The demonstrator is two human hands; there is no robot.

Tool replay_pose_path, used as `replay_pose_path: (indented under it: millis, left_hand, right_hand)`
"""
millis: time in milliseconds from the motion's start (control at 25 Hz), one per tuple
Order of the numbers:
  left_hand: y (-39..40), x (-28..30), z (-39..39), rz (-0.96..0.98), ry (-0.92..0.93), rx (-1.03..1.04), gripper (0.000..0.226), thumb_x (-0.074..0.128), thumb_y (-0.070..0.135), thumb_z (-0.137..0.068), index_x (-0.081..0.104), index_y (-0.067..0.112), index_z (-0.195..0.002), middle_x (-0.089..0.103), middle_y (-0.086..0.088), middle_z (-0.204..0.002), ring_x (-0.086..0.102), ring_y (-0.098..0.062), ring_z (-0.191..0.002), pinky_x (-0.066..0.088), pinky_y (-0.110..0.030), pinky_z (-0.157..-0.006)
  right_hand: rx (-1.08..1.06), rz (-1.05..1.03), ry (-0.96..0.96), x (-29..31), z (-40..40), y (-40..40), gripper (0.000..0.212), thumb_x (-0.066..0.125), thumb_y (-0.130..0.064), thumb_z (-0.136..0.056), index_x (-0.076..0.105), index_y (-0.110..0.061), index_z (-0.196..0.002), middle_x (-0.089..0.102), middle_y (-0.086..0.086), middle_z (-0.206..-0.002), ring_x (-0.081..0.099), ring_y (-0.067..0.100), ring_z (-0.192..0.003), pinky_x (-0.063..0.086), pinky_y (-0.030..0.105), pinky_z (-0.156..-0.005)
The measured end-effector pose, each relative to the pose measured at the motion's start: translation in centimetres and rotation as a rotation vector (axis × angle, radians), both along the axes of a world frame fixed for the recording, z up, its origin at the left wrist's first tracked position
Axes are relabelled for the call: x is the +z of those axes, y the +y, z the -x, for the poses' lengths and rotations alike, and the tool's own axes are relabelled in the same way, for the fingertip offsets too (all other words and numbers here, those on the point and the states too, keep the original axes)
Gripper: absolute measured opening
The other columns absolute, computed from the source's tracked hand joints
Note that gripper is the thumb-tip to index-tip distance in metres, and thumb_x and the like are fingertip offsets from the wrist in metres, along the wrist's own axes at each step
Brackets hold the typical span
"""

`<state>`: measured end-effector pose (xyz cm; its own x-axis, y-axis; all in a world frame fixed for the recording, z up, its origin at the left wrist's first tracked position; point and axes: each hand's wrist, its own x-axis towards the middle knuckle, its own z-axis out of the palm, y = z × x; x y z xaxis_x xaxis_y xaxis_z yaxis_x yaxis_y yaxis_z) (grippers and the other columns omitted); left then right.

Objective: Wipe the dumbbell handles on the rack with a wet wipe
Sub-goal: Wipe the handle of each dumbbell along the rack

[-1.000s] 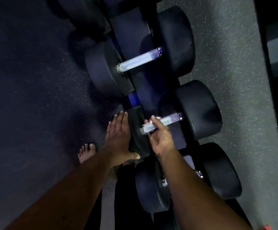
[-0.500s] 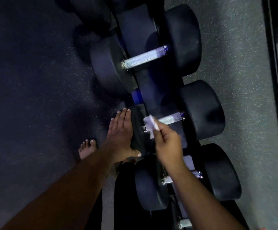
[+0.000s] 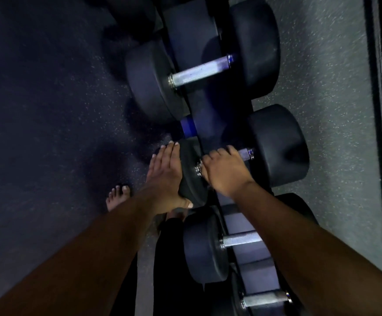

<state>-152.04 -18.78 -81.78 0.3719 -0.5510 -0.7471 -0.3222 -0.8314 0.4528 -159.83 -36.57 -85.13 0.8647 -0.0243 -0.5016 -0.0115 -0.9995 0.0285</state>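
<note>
Currently the right hand [image 3: 225, 171] is curled round one dumbbell handle [image 3: 245, 153], mid-wipe by the look of it (the wipe itself is hidden). Beside it, the left hand [image 3: 166, 176] lies flat on that dumbbell's end. Handles beyond [image 3: 200, 71] and nearer [image 3: 241, 239] probably remain.

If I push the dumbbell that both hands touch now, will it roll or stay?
The dumbbell probably stays: its thick dark heads look heavy, and it sits in the rack. The round heads might turn slightly, which may be why the left hand braces one.
</note>
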Motion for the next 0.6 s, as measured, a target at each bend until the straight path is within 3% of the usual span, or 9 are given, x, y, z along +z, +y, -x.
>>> replay_pose_path:
  millis: [40, 200, 240, 320, 360, 400, 480, 520, 600]
  left_hand:
    - [0.0, 0.1, 0.0, 0.003, -0.002, -0.005, 0.157, 0.09, 0.056, -0.06, -0.027, 0.009, -0.154, -0.029, -0.007, -0.164, -0.027, -0.026, -0.152, -0.009, -0.044, -0.126]
    - [0.1, 0.1, 0.0, 0.028, -0.011, 0.0, 0.157, 0.092, 0.054, -0.06, -0.023, 0.007, -0.156, -0.027, -0.008, -0.165, -0.024, -0.026, -0.153, -0.007, -0.046, -0.126]
    - [0.1, 0.1, -0.1, 0.026, -0.013, 0.003, 0.157, 0.092, 0.054, -0.059, -0.022, 0.007, -0.156, -0.026, -0.008, -0.165, -0.023, -0.026, -0.153, -0.007, -0.046, -0.126]
    - [0.0, 0.3, -0.1, 0.022, -0.019, 0.007, 0.157, 0.093, 0.053, -0.058, -0.02, 0.007, -0.156, -0.024, -0.009, -0.166, -0.021, -0.026, -0.153, -0.007, -0.045, -0.126]
    - [-0.1, 0.4, -0.1, 0.022, -0.023, 0.009, 0.157, 0.093, 0.053, -0.057, -0.019, 0.007, -0.157, -0.023, -0.009, -0.166, -0.02, -0.026, -0.154, -0.007, -0.045, -0.126]
    - [-0.2, 0.5, -0.1, 0.02, -0.021, 0.009, 0.157, 0.093, 0.053, -0.057, -0.019, 0.007, -0.157, -0.023, -0.009, -0.166, -0.02, -0.026, -0.154, -0.007, -0.045, -0.126]
    - [-0.2, 0.6, -0.2, 0.021, -0.013, 0.012, 0.157, 0.094, 0.051, -0.057, -0.018, 0.006, -0.157, -0.022, -0.01, -0.166, -0.019, -0.026, -0.154, -0.007, -0.044, -0.126]
    - [-0.2, 0.6, -0.2, 0.019, -0.016, 0.013, 0.157, 0.094, 0.05, -0.057, -0.019, 0.006, -0.157, -0.023, -0.01, -0.166, -0.02, -0.026, -0.154, -0.008, -0.044, -0.126]
    - [-0.2, 0.6, -0.2, 0.016, -0.02, 0.006, 0.157, 0.094, 0.05, -0.057, -0.02, 0.007, -0.156, -0.024, -0.01, -0.166, -0.021, -0.026, -0.153, -0.009, -0.043, -0.126]
  right_hand:
    - [-0.001, 0.01, -0.023, 0.0, 0.0, 0.0, 0.039, 0.036, -0.037, -0.099, 0.065, -0.016, -0.113, 0.067, 0.009, -0.107, 0.058, 0.031, -0.099, 0.036, 0.05, -0.105]
    - [0.097, 0.04, -0.037, 0.7, 4.9, -1.3, 0.052, 0.041, -0.042, -0.101, 0.049, -0.011, -0.142, 0.054, 0.012, -0.134, 0.048, 0.033, -0.128, 0.025, 0.052, -0.118]
    - [0.058, 0.043, 0.001, 0.9, 4.0, -1.3, 0.051, 0.04, -0.045, -0.1, 0.056, -0.01, -0.134, 0.059, 0.013, -0.126, 0.053, 0.033, -0.121, 0.031, 0.05, -0.114]
    - [-0.049, 0.063, 0.044, 0.2, 0.1, -0.9, 0.051, 0.034, -0.049, -0.099, 0.07, -0.014, -0.099, 0.069, 0.011, -0.092, 0.064, 0.032, -0.088, 0.046, 0.042, -0.087]
    - [-0.051, 0.086, 0.042, 0.0, -1.4, -1.0, 0.055, 0.031, -0.051, -0.099, 0.071, -0.016, -0.086, 0.07, 0.01, -0.081, 0.065, 0.031, -0.076, 0.047, 0.038, -0.075]
    - [-0.05, 0.102, 0.053, 0.2, -1.8, -1.1, 0.056, 0.031, -0.052, -0.098, 0.071, -0.016, -0.083, 0.07, 0.01, -0.078, 0.065, 0.031, -0.072, 0.047, 0.036, -0.073]
    - [-0.021, 0.066, 0.102, 1.0, 0.4, -1.5, 0.055, 0.035, -0.055, -0.097, 0.068, -0.012, -0.106, 0.067, 0.014, -0.101, 0.063, 0.033, -0.095, 0.047, 0.045, -0.096]
    - [-0.007, 0.112, 0.104, 1.6, 2.6, -1.6, 0.062, 0.037, -0.057, -0.097, 0.059, -0.007, -0.125, 0.06, 0.017, -0.12, 0.056, 0.036, -0.115, 0.037, 0.05, -0.11]
    - [0.016, 0.242, 0.173, 2.6, 4.6, -1.5, 0.078, 0.04, -0.061, -0.094, 0.039, -0.003, -0.145, 0.045, 0.021, -0.14, 0.04, 0.039, -0.135, 0.021, 0.053, -0.12]
